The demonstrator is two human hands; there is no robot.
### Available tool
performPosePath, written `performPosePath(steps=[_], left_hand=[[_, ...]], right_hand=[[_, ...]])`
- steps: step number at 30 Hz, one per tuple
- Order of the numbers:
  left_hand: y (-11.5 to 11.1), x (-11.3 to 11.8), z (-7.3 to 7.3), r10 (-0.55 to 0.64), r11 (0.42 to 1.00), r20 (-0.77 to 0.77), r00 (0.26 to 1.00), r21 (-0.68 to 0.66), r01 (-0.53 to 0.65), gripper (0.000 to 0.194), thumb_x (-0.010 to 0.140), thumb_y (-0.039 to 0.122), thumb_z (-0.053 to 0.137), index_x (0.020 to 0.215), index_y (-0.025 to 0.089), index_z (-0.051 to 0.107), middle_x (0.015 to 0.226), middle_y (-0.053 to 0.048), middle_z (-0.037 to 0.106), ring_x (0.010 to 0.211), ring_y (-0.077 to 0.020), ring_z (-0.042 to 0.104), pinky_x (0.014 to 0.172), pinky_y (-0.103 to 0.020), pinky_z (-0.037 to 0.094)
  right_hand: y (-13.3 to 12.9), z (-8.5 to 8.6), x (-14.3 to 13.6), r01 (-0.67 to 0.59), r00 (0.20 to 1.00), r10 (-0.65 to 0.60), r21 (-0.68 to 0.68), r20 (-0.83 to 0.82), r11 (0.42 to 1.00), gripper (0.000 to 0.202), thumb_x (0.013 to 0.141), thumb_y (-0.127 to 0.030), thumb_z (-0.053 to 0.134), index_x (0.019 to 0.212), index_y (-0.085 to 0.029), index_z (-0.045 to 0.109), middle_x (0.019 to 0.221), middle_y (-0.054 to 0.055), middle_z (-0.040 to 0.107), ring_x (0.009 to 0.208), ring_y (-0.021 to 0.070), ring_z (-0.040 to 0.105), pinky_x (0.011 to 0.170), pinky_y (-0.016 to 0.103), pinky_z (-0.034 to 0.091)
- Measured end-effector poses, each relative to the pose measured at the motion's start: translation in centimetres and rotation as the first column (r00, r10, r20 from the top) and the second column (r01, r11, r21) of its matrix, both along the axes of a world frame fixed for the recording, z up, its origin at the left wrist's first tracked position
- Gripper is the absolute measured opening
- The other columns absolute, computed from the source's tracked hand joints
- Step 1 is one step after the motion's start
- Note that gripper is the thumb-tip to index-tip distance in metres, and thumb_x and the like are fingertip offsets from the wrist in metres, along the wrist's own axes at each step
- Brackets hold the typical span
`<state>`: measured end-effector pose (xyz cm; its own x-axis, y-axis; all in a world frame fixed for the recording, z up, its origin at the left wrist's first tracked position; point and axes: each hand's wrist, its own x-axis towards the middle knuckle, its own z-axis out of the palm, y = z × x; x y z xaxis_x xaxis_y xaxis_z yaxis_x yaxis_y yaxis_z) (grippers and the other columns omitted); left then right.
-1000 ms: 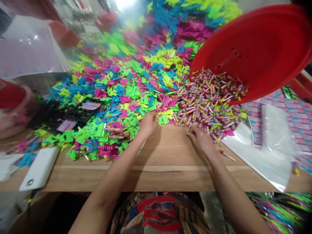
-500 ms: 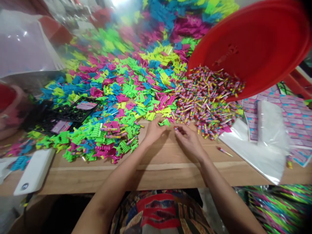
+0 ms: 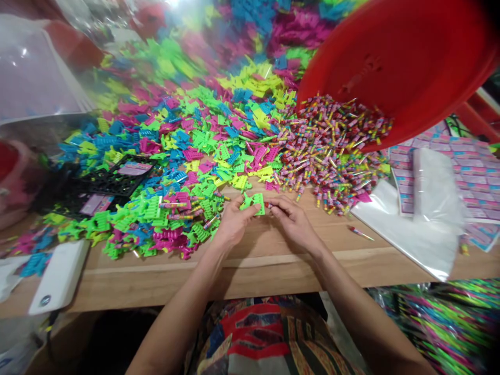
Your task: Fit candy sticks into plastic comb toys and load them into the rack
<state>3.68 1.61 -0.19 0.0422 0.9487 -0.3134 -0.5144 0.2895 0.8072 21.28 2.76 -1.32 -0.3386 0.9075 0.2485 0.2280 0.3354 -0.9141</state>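
A small bright green plastic piece [image 3: 258, 202], its flat, ridged end facing right, is pinched in the left hand [image 3: 236, 221] over a wooden table [image 3: 258, 255], just beside a tiny, mostly hidden tube [image 3: 269, 206] with some red, held in the right hand's [image 3: 292, 221] fingertips.

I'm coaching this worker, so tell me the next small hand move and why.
Probably ease the right hand left, bringing the small item at its fingertips to the green plastic piece. The left hand holds that piece, and the item, mostly hidden, sits just beside it.
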Motion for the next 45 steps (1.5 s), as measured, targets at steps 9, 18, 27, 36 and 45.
performPosePath(steps=[9,18,27,36,45], left_hand=[[-0.6,-0.3,0.1,-0.062,0.997,0.032,0.998,-0.050,0.063,0.046,0.054,0.028,0.096,0.091,0.017,0.071,0.084,0.000,0.074,0.074,-0.0128,0.065,0.067,-0.025,0.044],[-1.2,-0.2,0.8,-0.103,0.988,0.085,0.991,-0.105,0.112,0.043,0.054,0.027,0.097,0.086,0.016,0.072,0.080,-0.001,0.074,0.070,-0.0124,0.063,0.063,-0.025,0.042],[-1.6,-0.1,1.3,-0.198,0.977,0.046,0.979,-0.074,0.201,0.047,0.046,0.024,0.099,0.083,0.015,0.070,0.072,0.000,0.072,0.066,-0.0134,0.063,0.067,-0.027,0.045],[-2.4,0.7,0.3,0.022,0.996,-0.436,0.900,0.083,0.016,0.032,0.069,0.035,0.085,0.086,0.017,0.066,0.072,0.002,0.066,0.062,-0.0118,0.053,0.060,-0.024,0.040],[-3.9,-4.4,4.9,0.006,0.985,-0.716,0.698,0.125,0.120,0.028,0.077,0.042,0.078,0.093,0.021,0.069,0.075,0.000,0.065,0.067,-0.0169,0.059,0.060,-0.028,0.045]], right_hand=[[-0.3,0.7,0.6,-0.080,0.984,0.028,-0.298,-0.174,0.951,0.042,0.090,-0.056,0.068,0.117,-0.024,0.073,0.100,0.005,0.074,0.088,0.0202,0.067,0.081,0.034,0.055],[0.2,1.4,1.3,-0.239,0.950,0.127,-0.405,-0.284,0.883,0.039,0.089,-0.055,0.073,0.103,-0.018,0.071,0.080,0.001,0.071,0.062,0.0110,0.055,0.062,0.026,0.045],[0.4,1.6,1.8,-0.360,0.914,0.210,-0.452,-0.347,0.816,0.042,0.086,-0.058,0.075,0.090,-0.017,0.066,0.072,0.002,0.071,0.053,0.0089,0.047,0.052,0.024,0.034],[-1.0,0.1,0.7,-0.092,0.993,0.069,-0.247,-0.099,0.965,0.033,0.096,-0.055,0.060,0.091,-0.022,0.066,0.079,0.002,0.067,0.075,0.0173,0.062,0.069,0.029,0.047],[-1.4,2.0,1.2,-0.185,0.981,0.191,-0.194,0.017,0.964,0.025,0.100,-0.043,0.059,0.109,-0.023,0.071,0.098,0.003,0.074,0.086,0.0185,0.066,0.078,0.031,0.051]])
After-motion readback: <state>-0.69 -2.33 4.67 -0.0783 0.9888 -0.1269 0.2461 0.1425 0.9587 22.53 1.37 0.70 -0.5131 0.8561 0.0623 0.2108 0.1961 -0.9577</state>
